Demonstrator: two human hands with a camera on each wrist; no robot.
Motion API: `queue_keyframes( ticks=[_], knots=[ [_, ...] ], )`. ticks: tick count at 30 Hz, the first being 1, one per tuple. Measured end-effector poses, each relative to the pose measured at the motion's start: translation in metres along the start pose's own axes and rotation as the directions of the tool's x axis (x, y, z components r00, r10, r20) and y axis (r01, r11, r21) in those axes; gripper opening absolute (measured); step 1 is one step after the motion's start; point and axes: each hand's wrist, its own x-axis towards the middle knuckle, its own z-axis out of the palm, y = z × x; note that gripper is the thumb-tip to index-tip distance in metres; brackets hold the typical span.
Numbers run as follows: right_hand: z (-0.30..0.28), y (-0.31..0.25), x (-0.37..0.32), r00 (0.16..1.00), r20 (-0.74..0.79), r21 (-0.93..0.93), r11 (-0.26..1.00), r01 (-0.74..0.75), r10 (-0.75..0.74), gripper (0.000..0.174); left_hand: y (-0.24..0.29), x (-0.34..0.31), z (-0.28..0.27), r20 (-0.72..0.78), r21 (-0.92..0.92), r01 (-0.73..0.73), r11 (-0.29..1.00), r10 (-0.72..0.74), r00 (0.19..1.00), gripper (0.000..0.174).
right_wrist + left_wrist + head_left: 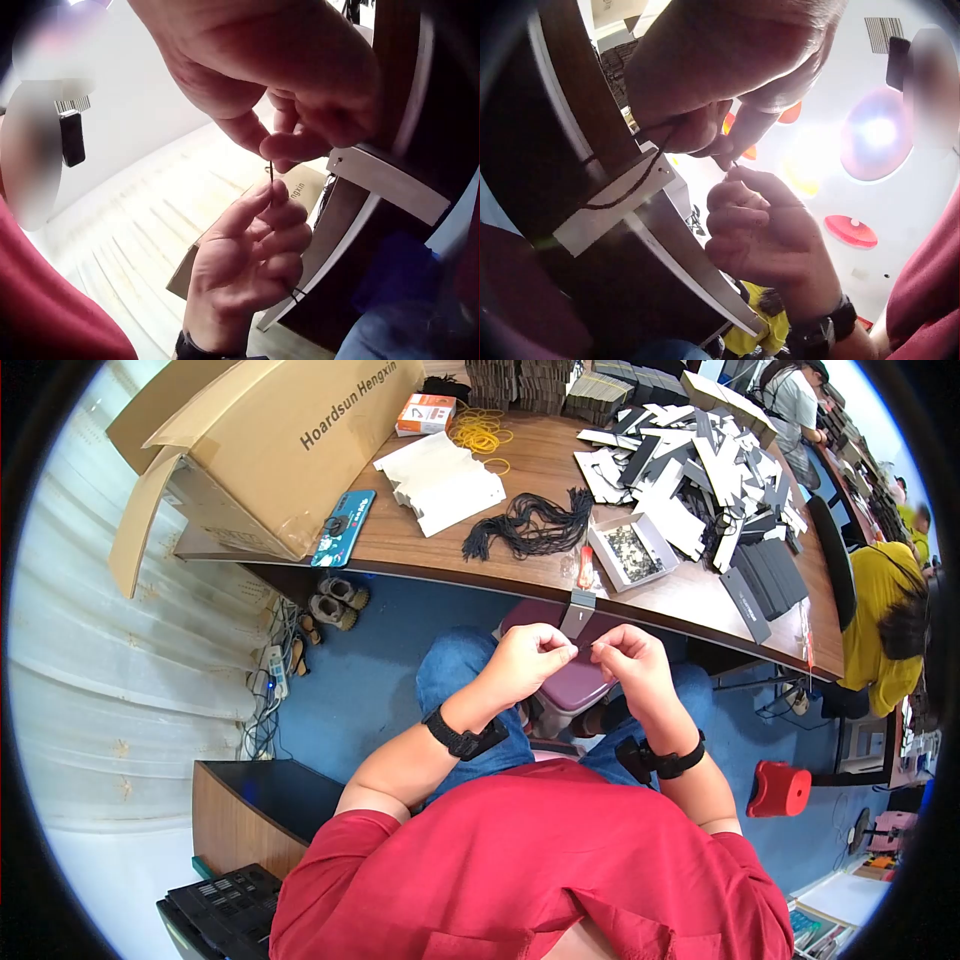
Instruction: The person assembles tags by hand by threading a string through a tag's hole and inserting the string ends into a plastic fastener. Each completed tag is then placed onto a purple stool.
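Dark cord in work — no finished join shows
My left hand and right hand pinch it, fingertips closed; tag nearby — attached, I can't tell

- The head view was bright and mostly clear; black filled its corners, and its outer parts bent.
- Pale light washed the curtain at nine o'clock, and a soft sheen lay on the desk toward one o'clock.
- In the left wrist view, a lamp glared between two and three o'clock, whitening the ceiling; the left hand was shadowed.
- In the right wrist view, the right hand was dim, while the thin cord stood out dark against paler surroundings.
- Blurred patches covered two o'clock in the left wrist view, nine in the right.
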Motion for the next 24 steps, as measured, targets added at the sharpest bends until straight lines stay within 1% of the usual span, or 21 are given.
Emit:
queue_keyframes(
  ticks=[1,2,3,4,5,6,7,9,10,12,13,14,15,16,17,18,20,21,23,24],
  knots=[
    [0.000,0.003,-0.002,0.999,-0.046,-0.022,0.999,0.027,-0.028,0.007,0.001,-0.001,-0.002,0.019,-0.133,0.089,0.987,-0.087,0.996,0.011],
    [0.002,0.005,-0.005,0.977,-0.100,-0.215,0.963,0.163,-0.187,0.006,0.003,-0.001,-0.004,0.050,-0.261,0.177,0.949,-0.169,0.984,0.011],
    [0.006,0.008,-0.008,0.929,-0.122,-0.406,0.872,0.274,-0.349,0.005,0.004,-0.001,-0.004,0.093,-0.382,0.262,0.886,-0.246,0.965,0.012],
    [0.010,0.010,-0.010,0.858,-0.110,-0.582,0.732,0.354,-0.502,0.006,0.003,0.000,-0.004,0.155,-0.522,0.313,0.794,-0.273,0.949,0.012],
    [0.012,0.011,-0.011,0.774,-0.062,-0.662,0.606,0.440,-0.630,0.010,0.000,0.001,-0.004,0.221,-0.642,0.361,0.676,-0.288,0.932,0.013],
    [0.014,0.013,-0.012,0.745,-0.025,-0.719,0.529,0.450,-0.667,0.010,-0.001,0.001,-0.003,0.288,-0.740,0.405,0.537,-0.291,0.912,0.014],
    [0.015,0.015,-0.012,0.715,0.017,-0.769,0.448,0.456,-0.699,0.011,0.000,0.002,-0.002,0.292,-0.761,0.416,0.497,-0.310,0.905,0.014],
    [0.019,0.011,-0.015,0.664,0.117,-0.798,0.328,0.506,-0.739,0.011,0.004,0.004,0.001,0.301,-0.799,0.434,0.416,-0.348,0.888,0.015],
    [0.020,0.008,-0.016,0.636,0.167,-0.807,0.266,0.528,-0.753,0.012,0.002,0.004,0.003,0.283,-0.771,0.428,0.473,-0.348,0.894,0.015],
    [0.020,0.004,-0.015,0.624,0.203,-0.799,0.240,0.551,-0.755,0.012,0.002,-0.001,0.011,0.144,-0.633,0.332,0.699,-0.315,0.938,0.015],
    [0.020,0.003,-0.015,0.619,0.220,-0.796,0.228,0.561,-0.754,0.012,0.004,-0.003,0.015,0.080,-0.542,0.280,0.793,-0.283,0.956,0.015],
    [0.018,0.001,-0.015,0.629,0.202,-0.804,0.240,0.544,-0.751,0.012,0.008,-0.005,0.018,-0.052,-0.284,0.119,0.952,-0.139,0.989,0.013],
    [0.016,0.000,-0.013,0.630,0.198,-0.790,0.258,0.556,-0.751,0.011,0.004,-0.004,0.018,-0.079,-0.154,-0.009,0.988,-0.003,0.997,0.012],
    [0.015,-0.001,-0.010,0.630,0.195,-0.774,0.277,0.569,-0.752,0.011,-0.003,-0.002,0.016,-0.089,-0.019,-0.137,0.990,0.134,0.987,0.011],
    [0.013,-0.001,-0.009,0.631,0.191,-0.758,0.296,0.581,-0.752,0.011,-0.009,-0.001,0.015,-0.080,0.117,-0.259,0.959,0.269,0.960,0.011],
    [0.012,0.002,-0.007,0.662,0.153,-0.745,0.354,0.565,-0.734,0.010,-0.011,-0.001,0.015,-0.066,0.086,-0.217,0.972,0.223,0.973,0.010],
    [0.013,0.004,-0.005,0.679,0.141,-0.698,0.414,0.584,-0.720,0.011,-0.013,0.000,0.015,-0.032,0.028,-0.131,0.991,0.132,0.991,0.009],
    [0.014,0.004,-0.005,0.689,0.133,-0.674,0.444,0.591,-0.713,0.011,-0.012,-0.001,0.014,-0.011,0.052,-0.113,0.992,0.114,0.993,0.009],
    [0.012,0.005,-0.006,0.723,0.151,-0.680,0.460,0.571,-0.674,0.010,-0.010,-0.001,0.009,0.031,0.101,-0.076,0.992,0.074,0.997,0.008],
    [0.012,0.005,-0.007,0.740,0.159,-0.683,0.468,0.561,-0.654,0.010,-0.010,-0.002,0.009,0.028,0.066,-0.050,0.997,0.048,0.998,0.008]
  ],
)
